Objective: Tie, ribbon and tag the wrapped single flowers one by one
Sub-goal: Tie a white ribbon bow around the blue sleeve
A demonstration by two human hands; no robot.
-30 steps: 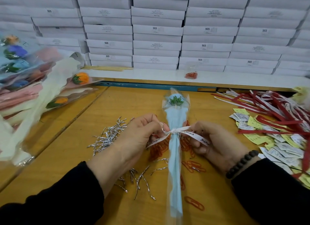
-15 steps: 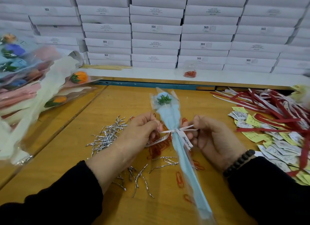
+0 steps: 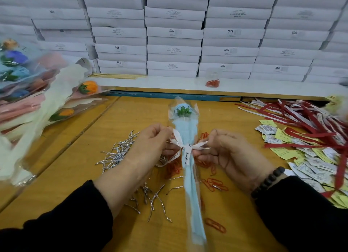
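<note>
A single flower wrapped in light blue paper and clear film (image 3: 190,186) lies lengthwise in front of me, its head (image 3: 183,110) pointing away. A white printed ribbon (image 3: 185,148) is tied in a bow around its neck. My left hand (image 3: 148,148) pinches the bow's left loop. My right hand (image 3: 229,150) pinches the right loop. Both ribbon tails hang down over the wrap.
Silver twist ties (image 3: 120,150) lie left of the flower, orange paper clips (image 3: 214,184) around and under it. Red and white ribbons (image 3: 301,116) and yellow and white tags (image 3: 305,157) cover the right side. Wrapped flowers (image 3: 37,105) pile at left. White boxes (image 3: 173,33) stack behind.
The flower swung from tilted back to nearly straight. Both hands pulled the ribbon loops outward and the bow now stands spread wider.
</note>
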